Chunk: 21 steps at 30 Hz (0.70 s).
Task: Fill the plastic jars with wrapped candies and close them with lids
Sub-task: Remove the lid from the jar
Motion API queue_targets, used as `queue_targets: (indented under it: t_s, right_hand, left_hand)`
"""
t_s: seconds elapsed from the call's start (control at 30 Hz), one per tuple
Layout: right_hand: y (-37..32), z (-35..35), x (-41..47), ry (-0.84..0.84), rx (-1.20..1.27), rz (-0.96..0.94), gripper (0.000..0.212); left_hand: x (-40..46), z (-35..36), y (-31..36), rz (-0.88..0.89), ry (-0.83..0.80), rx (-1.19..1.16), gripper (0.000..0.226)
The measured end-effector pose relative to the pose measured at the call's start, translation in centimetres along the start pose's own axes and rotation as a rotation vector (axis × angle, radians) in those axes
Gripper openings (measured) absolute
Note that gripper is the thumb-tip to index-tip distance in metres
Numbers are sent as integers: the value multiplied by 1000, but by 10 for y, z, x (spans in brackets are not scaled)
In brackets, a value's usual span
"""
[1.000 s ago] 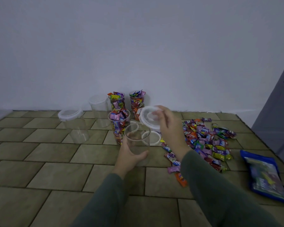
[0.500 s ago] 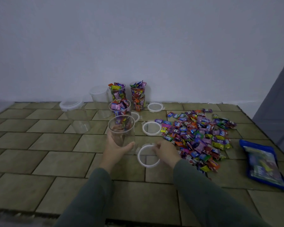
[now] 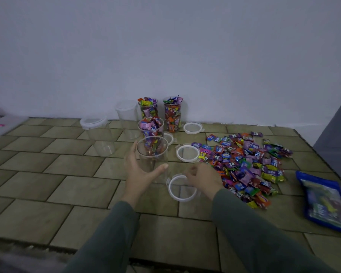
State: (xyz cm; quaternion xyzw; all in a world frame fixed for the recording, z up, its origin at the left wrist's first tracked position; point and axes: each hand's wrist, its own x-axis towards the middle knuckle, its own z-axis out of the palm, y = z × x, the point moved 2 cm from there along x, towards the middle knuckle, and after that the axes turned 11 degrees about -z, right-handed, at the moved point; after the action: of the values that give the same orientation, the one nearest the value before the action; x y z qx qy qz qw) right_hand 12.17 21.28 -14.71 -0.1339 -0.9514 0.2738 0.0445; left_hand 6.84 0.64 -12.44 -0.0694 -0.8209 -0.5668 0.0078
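1. Head view, surface: a tiled floor [image 3: 47, 174] runs to a pale wall [image 3: 165, 46] at the far side.
2. Left hand [image 3: 140, 170]: fingers and thumb are curled round the lower part of an empty clear jar [image 3: 152, 154]. The jar stands upright, near centre, with its mouth open and no lid on it.
3. Right hand [image 3: 203, 180]: it rests at the right edge of a loose lid [image 3: 182, 188] that lies flat on the floor just right of the jar. The fingers are loosely bent; whether they pinch the lid rim or only touch it cannot be told, since the hand is blurred.
4. Filled jars: three uncovered jars packed with candies stand beyond the held jar, the nearest one [image 3: 151, 128] just behind it, and two more [image 3: 148, 109] [image 3: 173, 115] by the wall.
5. Lidded empties: two empty jars with lids on stand to the far left, one [image 3: 98, 134] nearer and one [image 3: 127, 117] against the wall.
6. Spare lids: one [image 3: 187, 153] lies right of the held jar, touching the candy pile; another [image 3: 193, 127] lies farther back; a third [image 3: 169, 137] is partly hidden behind the jars.
7. Candy pile [image 3: 248, 166]: loose wrapped candies are spread on the floor right of the lids.
8. Blue bag [image 3: 325, 200]: it lies flat at the right edge, apart from the pile.
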Motion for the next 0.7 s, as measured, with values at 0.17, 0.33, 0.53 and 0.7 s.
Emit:
queue_targets:
  t_s: [0.17,0.33,0.53,0.7]
  right_hand:
    - [5,-25,1,89,122,-75,37]
    - [18,-40,4,151,170,-104,31]
    - [49,-61,8,223,144,-117,24]
    - [80,-73,23,300,127,-111,22]
  left_hand:
    - [-8,1,57,417,243,116,81]
    - [-7,45,99,590,6,120,54]
    - [-5,123,92,201,-335,223,55]
    - [4,188,58,-27,-438,259,43]
